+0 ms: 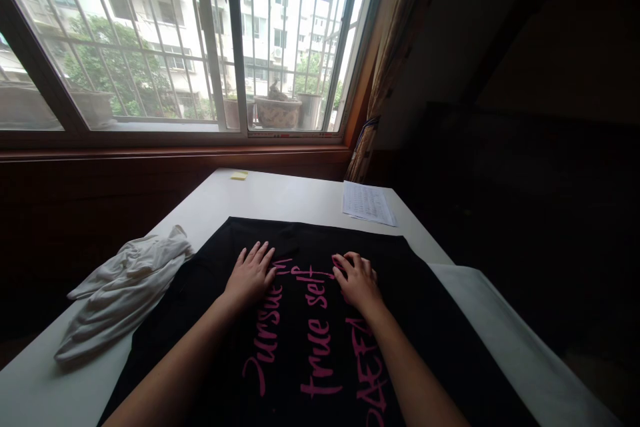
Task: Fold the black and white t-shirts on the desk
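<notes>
A black cloth (pixel 420 333) with pink lettering lies spread over the white table (pixel 280 193), its near end running out of view below. My left hand (pixel 250 272) rests on it, palm down with the fingers stretched out, left of the lettering. On the right, my right hand (pixel 357 278) touches the cloth over part of the pink letters. Its fingers are bent and slightly apart, with nothing visible in them. Whether the cloth is a garment, I cannot tell.
Crumpled pale grey fabric (pixel 127 287) hangs near the table's left edge. Printed sheets (pixel 369 203) and a yellow note (pixel 239 175) lie toward the far edge. Whitish material (pixel 500 320) shows along the right side. Beyond stands a barred window (pixel 240 47) with a tied curtain (pixel 380 80).
</notes>
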A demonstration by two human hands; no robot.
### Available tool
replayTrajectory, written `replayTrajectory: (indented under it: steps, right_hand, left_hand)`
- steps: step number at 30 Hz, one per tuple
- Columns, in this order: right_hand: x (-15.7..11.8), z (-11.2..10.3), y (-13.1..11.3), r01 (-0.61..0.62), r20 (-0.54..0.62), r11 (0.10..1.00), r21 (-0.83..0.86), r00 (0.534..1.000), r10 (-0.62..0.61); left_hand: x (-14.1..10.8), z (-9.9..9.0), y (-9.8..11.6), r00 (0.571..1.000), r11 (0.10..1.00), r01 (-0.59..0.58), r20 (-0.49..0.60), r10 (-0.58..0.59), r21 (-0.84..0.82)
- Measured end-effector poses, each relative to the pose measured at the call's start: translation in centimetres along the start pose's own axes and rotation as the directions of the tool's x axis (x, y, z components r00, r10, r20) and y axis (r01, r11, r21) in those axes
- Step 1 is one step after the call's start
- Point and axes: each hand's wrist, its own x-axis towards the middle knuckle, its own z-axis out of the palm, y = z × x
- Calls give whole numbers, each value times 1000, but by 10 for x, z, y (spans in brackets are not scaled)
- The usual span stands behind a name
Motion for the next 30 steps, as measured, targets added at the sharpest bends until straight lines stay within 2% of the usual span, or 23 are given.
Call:
replayTrajectory:
  steps: [6,11,17,22,30]
  right_hand:
    - [-1,1,1,-10,-26,1000,-2,1000,10]
    - [-1,0,3,-4,12,1000,24,1000,4]
    - [-1,2,3,-6,-37,1000,14,999,7]
    - [-1,2,4,4,-9,1000,23,1000,-4]
    - [-1,2,5,7,-33,1000,20,999,-6]
  left_hand:
    - [0,0,0,1000,1000,2,11,-2,9]
    - [0,0,0,1000,1000,-1,11,1,7]
    - [0,1,-1,1000,1000,-2,10,2,5]
    - [-1,0,-1,1000,1000,-7,1,7,-8]
    - [0,-1,0,1000,1000,3,22,-3,10]
